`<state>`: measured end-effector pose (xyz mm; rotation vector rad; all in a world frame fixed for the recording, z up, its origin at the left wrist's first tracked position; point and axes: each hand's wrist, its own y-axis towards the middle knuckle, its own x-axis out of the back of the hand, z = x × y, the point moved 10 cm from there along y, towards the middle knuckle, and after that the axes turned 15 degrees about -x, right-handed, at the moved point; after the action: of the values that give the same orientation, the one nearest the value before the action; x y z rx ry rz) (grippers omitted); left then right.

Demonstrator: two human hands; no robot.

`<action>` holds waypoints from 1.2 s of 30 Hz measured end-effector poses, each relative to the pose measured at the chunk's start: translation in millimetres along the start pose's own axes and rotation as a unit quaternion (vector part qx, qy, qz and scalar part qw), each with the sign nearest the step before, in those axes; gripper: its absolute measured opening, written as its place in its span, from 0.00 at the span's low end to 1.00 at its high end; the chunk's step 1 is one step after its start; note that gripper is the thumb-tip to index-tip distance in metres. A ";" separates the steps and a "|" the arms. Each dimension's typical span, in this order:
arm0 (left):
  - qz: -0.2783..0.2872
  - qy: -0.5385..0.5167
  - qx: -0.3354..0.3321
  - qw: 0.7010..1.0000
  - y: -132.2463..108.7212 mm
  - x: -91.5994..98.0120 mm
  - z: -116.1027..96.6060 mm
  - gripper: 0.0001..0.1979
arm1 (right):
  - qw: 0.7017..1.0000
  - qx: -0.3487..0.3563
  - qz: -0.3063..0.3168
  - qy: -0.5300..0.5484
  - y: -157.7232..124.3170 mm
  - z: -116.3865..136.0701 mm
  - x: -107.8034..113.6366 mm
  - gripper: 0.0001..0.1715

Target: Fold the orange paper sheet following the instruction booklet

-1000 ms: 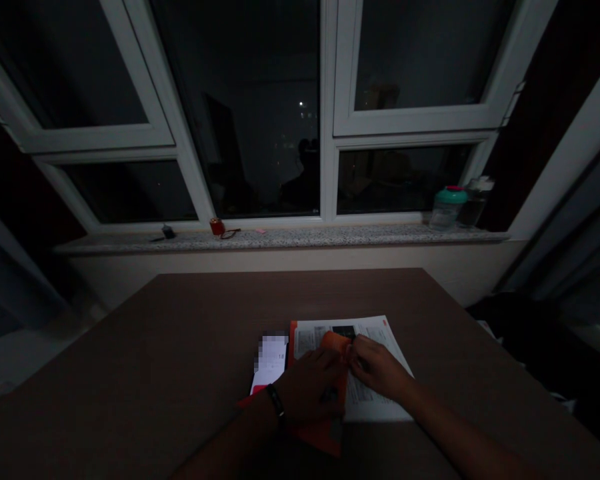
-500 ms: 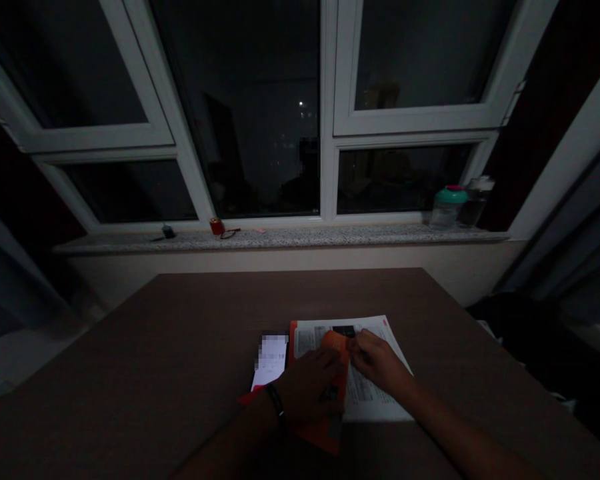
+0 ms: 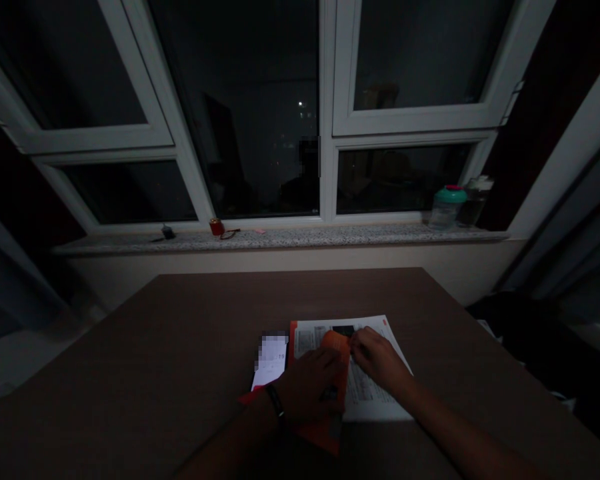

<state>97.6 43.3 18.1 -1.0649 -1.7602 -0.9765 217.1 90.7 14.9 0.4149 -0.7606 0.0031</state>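
An orange sheet (image 3: 336,341), which looks like a magazine cover, is folded over on a magazine (image 3: 375,401) with white printed pages. My left hand (image 3: 307,381) lies across the sheet with its fingers stretched out, pressing it down; a dark band circles that wrist. At the sheet's upper right edge, my right hand (image 3: 377,357) is closed in a pinch, its fingertips partly hidden. Left of the magazine, a phone (image 3: 270,363) with a lit screen rests on the table, close to my left hand.
The brown table (image 3: 195,333) stands below a window. On the stone sill (image 3: 300,237) are a red jar (image 3: 217,227), a small dark bottle (image 3: 168,231), and a clear container with a turquoise lid (image 3: 449,203) beside a clear bottle (image 3: 475,200). Dark curtains hang at both sides.
My right hand has shifted very slightly along the sheet's edge. The left hand, magazine and phone look the same.
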 end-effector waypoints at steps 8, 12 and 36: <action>0.013 0.026 0.014 0.999 -1.6 -5.6 5.4 0.40 | 0.998 0.049 0.033 0.014 -8.5 13.6 -1.3 0.10; 0.014 0.020 0.017 1.000 -2.4 -7.1 6.5 0.41 | 0.991 0.107 0.084 0.008 -15.6 24.7 -10.6 0.11; -0.006 0.008 0.040 0.999 -3.8 -4.9 8.0 0.43 | 0.999 0.012 0.030 0.016 -1.5 2.3 -6.2 0.09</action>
<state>93.4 47.9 10.2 -0.9954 -1.7800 -0.9119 211.3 89.4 11.7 0.4131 -0.7415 0.0746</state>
